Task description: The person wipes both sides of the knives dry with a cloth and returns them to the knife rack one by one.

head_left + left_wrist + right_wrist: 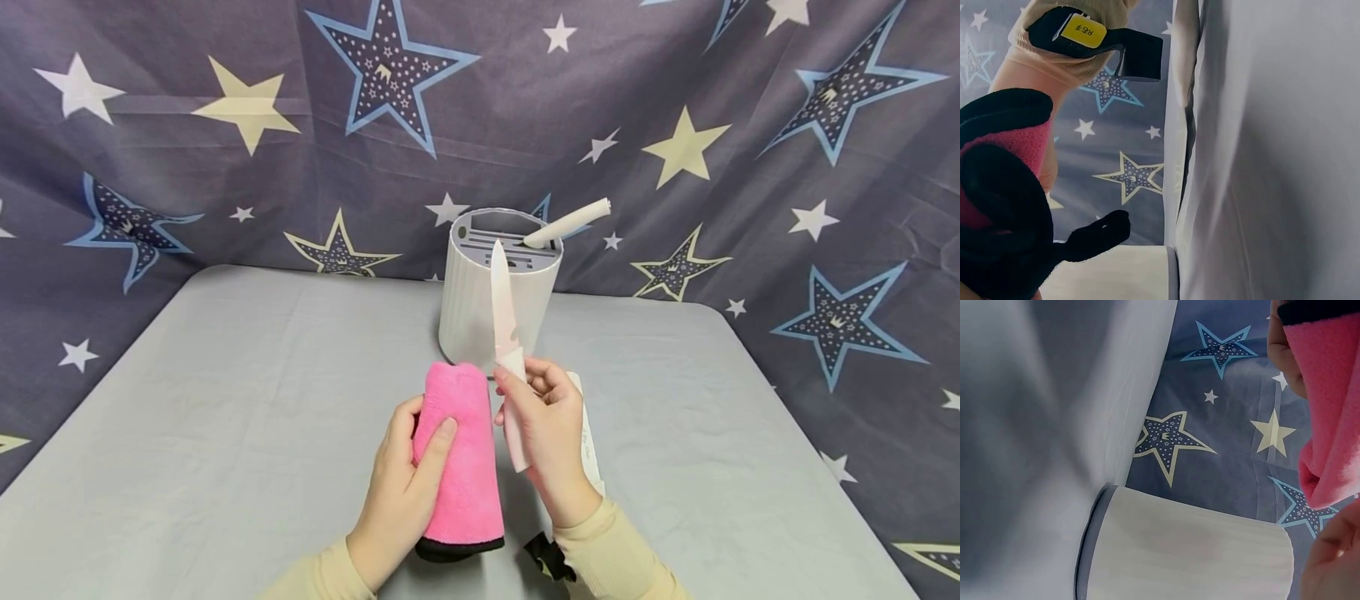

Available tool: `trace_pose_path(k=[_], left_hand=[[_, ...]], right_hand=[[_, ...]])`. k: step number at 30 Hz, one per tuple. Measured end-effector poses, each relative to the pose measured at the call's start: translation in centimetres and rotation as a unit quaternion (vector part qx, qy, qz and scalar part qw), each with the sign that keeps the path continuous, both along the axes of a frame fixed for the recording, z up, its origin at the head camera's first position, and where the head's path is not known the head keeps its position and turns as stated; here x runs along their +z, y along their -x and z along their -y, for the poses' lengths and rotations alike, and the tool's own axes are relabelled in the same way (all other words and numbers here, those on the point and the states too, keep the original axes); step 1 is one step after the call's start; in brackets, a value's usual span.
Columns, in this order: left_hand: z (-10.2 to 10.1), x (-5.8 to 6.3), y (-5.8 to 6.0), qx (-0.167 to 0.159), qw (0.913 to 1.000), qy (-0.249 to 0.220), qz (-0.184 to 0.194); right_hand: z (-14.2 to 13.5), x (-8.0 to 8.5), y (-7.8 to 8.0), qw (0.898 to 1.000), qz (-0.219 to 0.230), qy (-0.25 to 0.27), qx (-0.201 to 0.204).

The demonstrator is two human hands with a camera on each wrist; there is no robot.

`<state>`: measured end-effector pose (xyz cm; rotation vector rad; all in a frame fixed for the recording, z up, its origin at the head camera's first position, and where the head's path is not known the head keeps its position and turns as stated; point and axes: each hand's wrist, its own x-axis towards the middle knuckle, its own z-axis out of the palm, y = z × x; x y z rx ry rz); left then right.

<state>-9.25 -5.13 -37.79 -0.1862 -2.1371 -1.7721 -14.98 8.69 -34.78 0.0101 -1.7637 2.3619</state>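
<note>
My left hand grips a folded pink cloth with black edging, thumb across its front. In the left wrist view the cloth's dark edging fills the left side. My right hand holds a knife by its white handle, with the pale blade pointing up and away. The knife stands just right of the cloth, apart from it. Behind the blade is a white ribbed knife block. In the right wrist view my right hand shows only partly, and the knife is out of sight.
A second white handle sticks out of the block's slotted top, leaning right. Partly hidden behind my right hand, a flat white piece with small print lies on the grey table. A star-patterned curtain hangs behind the table.
</note>
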Motion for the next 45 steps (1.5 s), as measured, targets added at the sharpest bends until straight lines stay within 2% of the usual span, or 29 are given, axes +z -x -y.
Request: trace_pose_path(k=[12, 18, 28, 37, 45], left_hand=[[0.2, 0.0, 0.2, 0.014, 0.9998, 0.004, 0.013], [0.2, 0.1, 0.3, 0.010, 0.9998, 0.003, 0.014], [0.4, 0.0, 0.5, 0.018, 0.9998, 0.008, 0.009], [0.4, 0.2, 0.8, 0.048, 0.9983, 0.028, 0.014], [0.3, 0.5, 0.8, 0.049, 0.9982, 0.032, 0.012]], right_hand=[[0.2, -0.6, -0.3, 0.999, 0.037, -0.001, 0.028], [0.3, -1.0, -0.4, 0.998, 0.035, 0.019, 0.058], [0.4, -1.3, -0.7, 0.992, 0.052, 0.003, 0.113], [0.9, -1.5, -1.0, 0.994, 0.022, -0.050, 0.095], [1.3, -1.5, -1.3, 0.994, 0.002, -0.084, 0.066]])
